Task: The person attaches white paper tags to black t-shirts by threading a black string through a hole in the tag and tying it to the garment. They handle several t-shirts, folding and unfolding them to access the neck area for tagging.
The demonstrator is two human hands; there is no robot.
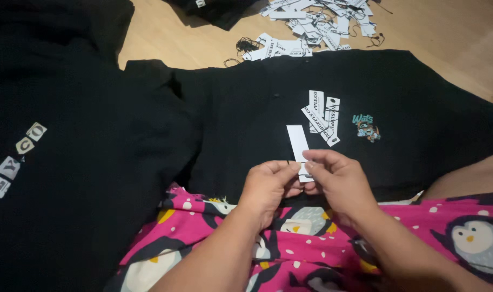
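Spread flat over a pale wooden floor: one large black shirt, soft matte cotton, with a small teal and orange embroidered figure on the chest. To the left, a second black garment, thick and dark, bearing a slanted row of small pale square patches, five visible. At the top edge, a third dark folded piece, only partly in view. Below, pink fabric with white dots and penguin figures, smooth, over the lap. Far up on the floor, a loose heap of white paper tags with thin black strings, too many to count. On the shirt, a small bunch of white rectangular tags, about four, overlapping. Smallest: one narrow white card tag, stiff, blank on the visible side, upright above the shirt's lower part, just below the bunch. Left hand and right hand close together, touching; grip of both closed on the lower end of this tag, fingertips of the right pinched over its edge.
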